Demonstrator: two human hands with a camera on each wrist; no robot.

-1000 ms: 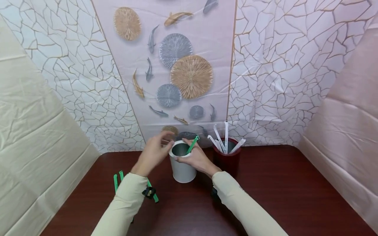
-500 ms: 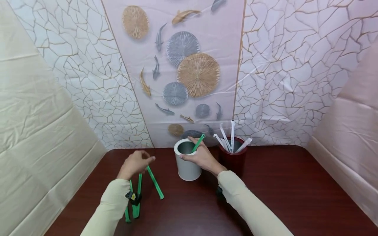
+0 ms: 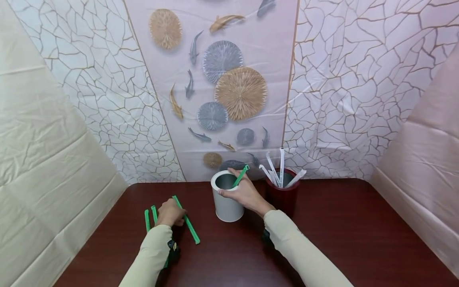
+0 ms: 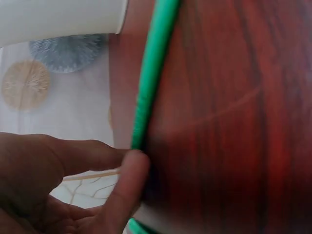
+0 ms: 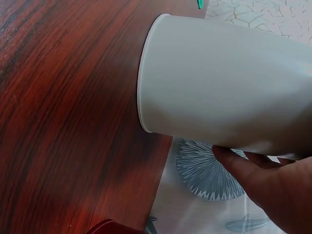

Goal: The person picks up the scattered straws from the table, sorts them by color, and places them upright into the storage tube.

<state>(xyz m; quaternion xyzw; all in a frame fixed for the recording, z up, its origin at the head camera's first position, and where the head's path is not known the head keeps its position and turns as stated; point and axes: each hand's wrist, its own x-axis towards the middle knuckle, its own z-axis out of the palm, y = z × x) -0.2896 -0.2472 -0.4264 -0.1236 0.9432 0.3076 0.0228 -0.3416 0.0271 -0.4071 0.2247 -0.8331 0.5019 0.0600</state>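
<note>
Low over the left of the table, my left hand (image 3: 171, 212) pinches a slim green stick packet (image 3: 191, 229) that lies slanted there. In the left wrist view, thumb and finger meet at the near end of this packet (image 4: 155, 68). My right hand (image 3: 246, 194) grips the light grey can (image 3: 229, 207) near its rim, thumb in front and fingers behind. This can stands upright, and one green packet (image 3: 241, 176) leans out of its mouth. The right wrist view shows the can's smooth side (image 5: 219, 83) with fingertips against it.
Behind the right hand stands a dark red can (image 3: 281, 199) holding several white stick packets (image 3: 281, 167). More green packets (image 3: 147, 220) lie left of the left hand, partly hidden by the sleeve. A patterned cloth (image 3: 322, 99) hangs behind the dark wooden table (image 3: 340, 231).
My left hand has moved from beside the grey can down and left to the table, taking a green packet between its fingers. The right hand keeps its grip on the can.
</note>
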